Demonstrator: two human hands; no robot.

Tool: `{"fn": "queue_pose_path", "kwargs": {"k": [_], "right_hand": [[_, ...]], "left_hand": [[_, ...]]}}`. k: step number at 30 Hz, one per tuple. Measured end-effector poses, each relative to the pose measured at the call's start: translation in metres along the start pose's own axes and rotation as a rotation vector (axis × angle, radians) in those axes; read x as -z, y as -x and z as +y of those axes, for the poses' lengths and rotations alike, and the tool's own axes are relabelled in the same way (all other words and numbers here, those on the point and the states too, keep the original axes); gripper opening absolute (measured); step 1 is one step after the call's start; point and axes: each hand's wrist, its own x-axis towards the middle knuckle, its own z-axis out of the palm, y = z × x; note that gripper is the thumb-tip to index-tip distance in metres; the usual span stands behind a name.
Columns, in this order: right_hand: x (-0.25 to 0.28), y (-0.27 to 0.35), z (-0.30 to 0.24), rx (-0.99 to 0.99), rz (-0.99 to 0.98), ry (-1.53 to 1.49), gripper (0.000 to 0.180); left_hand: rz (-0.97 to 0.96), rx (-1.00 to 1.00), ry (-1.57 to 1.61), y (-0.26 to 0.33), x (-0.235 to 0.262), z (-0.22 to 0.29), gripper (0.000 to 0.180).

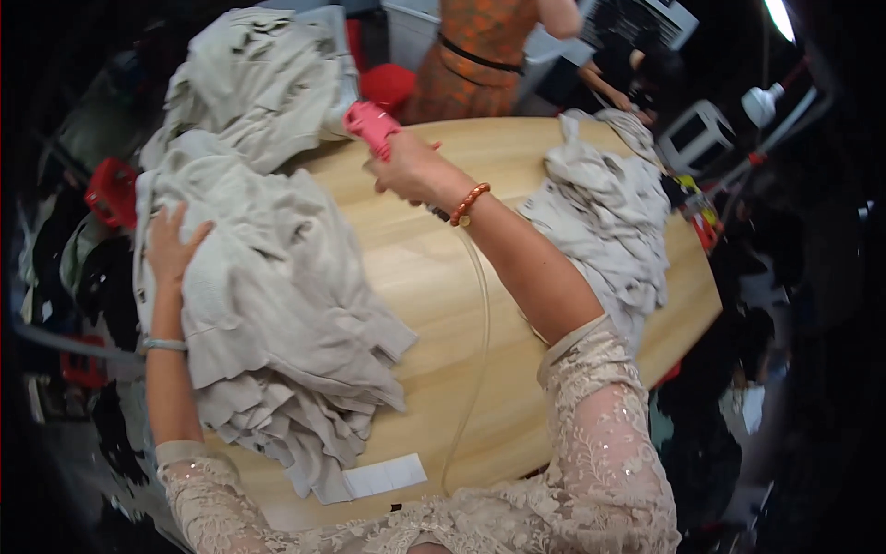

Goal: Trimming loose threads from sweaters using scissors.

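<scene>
The left hand [173, 247] lies flat and open on the big heap of pale grey cloth [268, 277] at the left edge of the counter [434, 277], fingers spread and pointing up toward the far side, pressing the top layer down. The right hand [411, 168] is closed around the handle of a pink tool [372, 125], seemingly a tagging or air gun, near the far edge of the counter; the tool's nose points left into the cloth. A thin clear hose [482, 305] trails from the tool back along the forearm toward the near edge.

The heap runs lengthwise from the near left corner up to the far left, where it rises into a taller mound. It lies left of both hands' line; the left hand is already on it, while the right hand with the tool stands just beside its upper right border, so the tool reaches the cloth by moving left.

A second, smaller pile of grey cloth [604, 208] sits at the right edge, well apart from the hands.

A white rectangular label strip [385, 475], in two or three joined panels, lies flat near the near edge just beside the heap's lower hem. Another person in an orange patterned dress [480, 46] stands beyond the far edge.
</scene>
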Motion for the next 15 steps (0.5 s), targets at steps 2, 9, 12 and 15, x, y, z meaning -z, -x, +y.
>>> {"fn": "queue_pose_path", "kwargs": {"k": [2, 9, 12, 15], "right_hand": [[-0.024, 0.079, 0.023, 0.210, -0.017, 0.306, 0.028], [0.096, 0.196, 0.286, -0.127, 0.286, 0.842, 0.022], [0.163, 0.257, 0.346, -0.172, 0.511, 0.889, 0.019], [0.211, 0.294, 0.392, -0.193, 0.622, 0.812, 0.025]], "left_hand": [[0.045, -0.052, -0.062, 0.002, -0.008, -0.046, 0.068], [0.205, -0.253, 0.101, -0.016, -0.031, -0.044, 0.051], [0.030, -0.302, 0.273, -0.020, -0.010, -0.084, 0.048], [-0.078, -0.030, 0.581, -0.013, 0.031, -0.097, 0.047]]}}
